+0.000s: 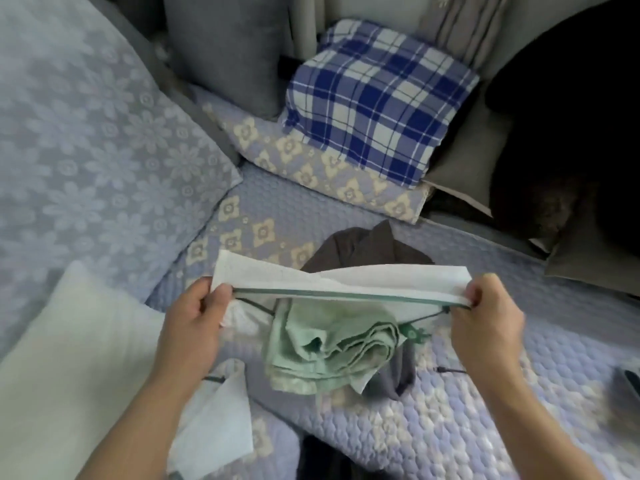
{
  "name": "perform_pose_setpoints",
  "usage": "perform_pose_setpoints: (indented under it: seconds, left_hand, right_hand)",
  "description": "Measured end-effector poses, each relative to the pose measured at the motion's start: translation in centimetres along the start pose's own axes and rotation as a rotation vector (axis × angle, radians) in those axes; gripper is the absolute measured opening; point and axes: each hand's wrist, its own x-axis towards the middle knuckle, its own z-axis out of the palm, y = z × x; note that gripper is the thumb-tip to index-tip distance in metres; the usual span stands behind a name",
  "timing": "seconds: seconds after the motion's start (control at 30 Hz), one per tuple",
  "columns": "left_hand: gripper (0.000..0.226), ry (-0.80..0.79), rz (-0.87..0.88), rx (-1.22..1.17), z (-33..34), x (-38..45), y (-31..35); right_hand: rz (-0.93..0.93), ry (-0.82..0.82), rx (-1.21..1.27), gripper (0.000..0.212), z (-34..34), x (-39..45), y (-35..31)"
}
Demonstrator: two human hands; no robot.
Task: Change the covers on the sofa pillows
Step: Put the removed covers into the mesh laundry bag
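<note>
A green pillow cover (332,348), turned so its white lining (346,280) shows, is stretched taut between both hands above the quilted sofa seat (433,427). My left hand (199,323) pinches its zipper edge at the left end. My right hand (488,317) pinches the right end. The green fabric hangs bunched below the zipper. A bare white pillow insert (69,341) lies at the lower left. A brown cover (360,247) lies crumpled just behind the stretched edge.
A blue plaid pillow (377,98) rests on a floral cushion (311,161) at the back. A large pale blue floral pillow (86,133) fills the left. Grey and dark pillows (554,133) crowd the right. A thin cable (450,370) lies on the seat.
</note>
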Motion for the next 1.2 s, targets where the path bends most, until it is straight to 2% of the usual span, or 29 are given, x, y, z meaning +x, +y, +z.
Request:
perform_pose_setpoints:
  seconds: [0.07,0.13,0.17,0.27,0.33,0.43,0.5,0.6,0.67,0.7,0.77,0.8,0.83,0.93,1.0,1.03,1.1,1.17,1.2]
  left_hand:
    - [0.017,-0.051,0.095,0.057,-5.2,-2.5,2.0]
    - [0.018,-0.034,0.119,-0.004,-10.0,-5.1,3.2]
    - [0.018,-0.017,0.126,-0.026,-11.9,-6.0,3.6]
    - [0.020,0.051,0.166,-0.114,-16.5,-8.4,4.0]
    - [0.019,0.115,0.192,-0.189,-20.1,-10.6,3.7]
    - [0.013,0.109,0.169,-0.545,-23.8,-13.0,3.0]
    - [0.011,0.078,0.113,-0.772,-25.7,-13.6,3.2]
    - [0.007,0.132,0.115,-0.861,-29.6,-14.9,3.1]
    - [0.012,0.207,0.125,-0.836,-31.4,-15.0,3.0]
    - [0.017,0.237,0.124,-0.824,-32.1,-15.0,3.0]
    - [0.016,0.277,0.122,-0.805,-33.5,-15.1,2.6]
    - [0.014,0.294,0.119,-0.800,-34.1,-15.0,2.3]
    - [0.014,0.318,0.109,-0.808,-34.7,-15.1,2.1]
    - [0.018,0.392,0.092,-0.833,-35.9,-14.6,1.5]
    - [0.020,0.432,0.094,-0.837,-36.6,-14.6,1.1]
    - [0.018,0.454,0.086,-0.837,-36.8,-14.7,1.0]
    - [0.014,0.497,0.058,-0.809,-37.1,-14.5,0.4]
    - [0.012,0.538,0.034,-0.728,-37.1,-14.0,-0.3]
    - [0.012,0.571,0.025,-0.685,-37.0,-13.6,-0.7]
  right_hand:
    - [-0.051,-0.021,-0.043,0.022,-1.9,-0.6,-2.9]
    - [-0.134,-0.152,-0.127,0.023,-3.0,-2.8,-6.2]
    - [-0.183,-0.165,-0.135,0.024,-3.5,-4.0,-7.7]
    - [-0.326,-0.048,-0.049,0.025,-4.9,-7.3,-11.5]
    - [-0.359,-0.117,-0.024,0.023,-5.0,-10.0,-14.4]
    - [-0.381,-0.242,0.049,0.026,-3.9,-12.8,-16.9]
    - [-0.327,-0.279,0.216,0.029,-3.4,-13.9,-18.2]
    - [-0.214,-0.466,0.349,0.024,-3.1,-17.0,-19.5]
    - [-0.180,-0.669,0.401,0.049,-3.3,-18.6,-19.5]
    - [-0.154,-0.783,0.483,0.055,-3.4,-19.6,-19.4]
    - [-0.100,-1.001,0.723,0.052,-3.8,-21.7,-19.1]
    - [-0.081,-1.077,0.816,0.041,-3.9,-22.6,-19.0]
    - [-0.098,-1.149,0.874,0.029,-4.2,-24.0,-18.9]
    - [-0.189,-1.260,0.953,0.049,-4.8,-26.5,-18.2]
    - [-0.179,-1.226,1.021,0.054,-5.0,-27.5,-18.0]
    - [-0.186,-1.133,1.021,0.055,-5.2,-28.1,-18.0]
    - [-0.312,-0.839,0.863,0.043,-5.8,-29.2,-18.5]
    - [-0.496,-0.543,0.633,0.011,-6.1,-30.4,-19.2]
    - [-0.560,-0.442,0.560,0.016,-6.0,-30.9,-19.5]
